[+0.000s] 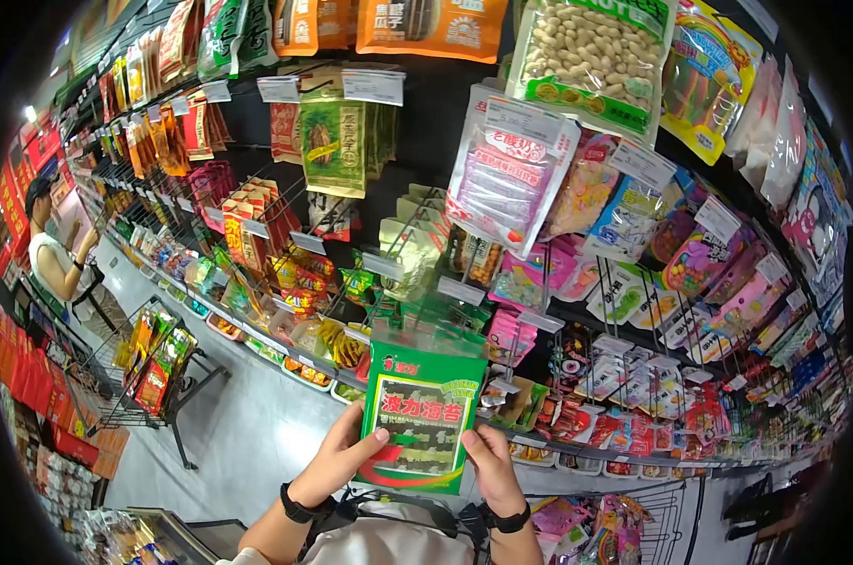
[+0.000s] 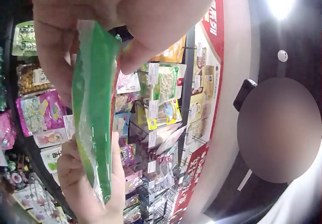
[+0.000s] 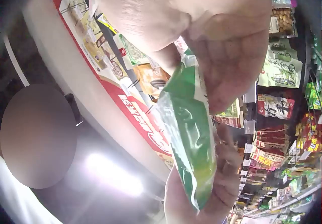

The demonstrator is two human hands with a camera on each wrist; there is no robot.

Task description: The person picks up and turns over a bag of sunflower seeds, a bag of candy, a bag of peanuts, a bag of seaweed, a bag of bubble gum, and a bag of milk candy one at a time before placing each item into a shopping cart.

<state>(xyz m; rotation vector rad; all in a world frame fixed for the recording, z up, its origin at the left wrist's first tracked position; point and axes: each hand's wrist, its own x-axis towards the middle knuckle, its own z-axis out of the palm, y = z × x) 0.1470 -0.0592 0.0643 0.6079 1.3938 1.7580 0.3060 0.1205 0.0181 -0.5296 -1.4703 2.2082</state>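
Observation:
A green seaweed snack packet [image 1: 422,414] with a clear top edge is held upright in front of the body, its printed front toward the head camera. My left hand [image 1: 342,459] grips its left side, thumb over the front. On the opposite side, my right hand [image 1: 492,468] pinches the right edge, thumb on the front and fingers behind. Both wrist views show the packet edge-on: the green side [image 2: 95,103] between the hands in the left one, a creased green side [image 3: 188,128] in the right one.
Snack shelves with hanging bags, such as a peanut bag [image 1: 591,66], curve around ahead. A shopping cart [image 1: 153,377] holding several packets stands at left on the pale floor [image 1: 257,424]. Beyond it is another person [image 1: 59,254]. A wire rack [image 1: 671,518] with colourful bags is at lower right.

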